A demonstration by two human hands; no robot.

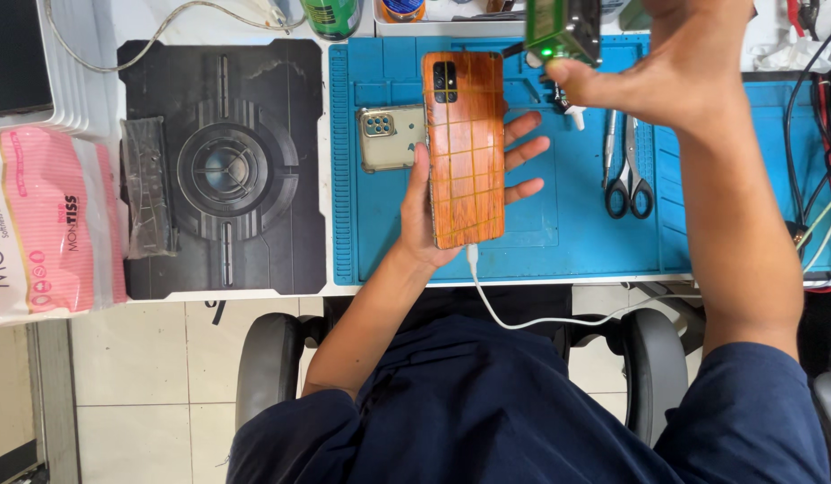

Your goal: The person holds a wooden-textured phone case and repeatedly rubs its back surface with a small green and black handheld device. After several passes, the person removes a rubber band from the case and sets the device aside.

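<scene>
A phone lies on the mat, scissors to its right, another phone left

The white bench carries a blue work mat (scissors on it) and a black mat.

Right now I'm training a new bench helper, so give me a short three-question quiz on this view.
1. True or false: the left hand holds the wood-pattern phone back side up.
2. Which lies right of the phone on the blue mat: A scissors, B a hammer, C a cup?
3. Fill in: a white ____ is plugged into the phone's bottom end.

Key
1. True.
2. A, the scissors.
3. Cable. The right hand holds a small green-lit device above.
</scene>
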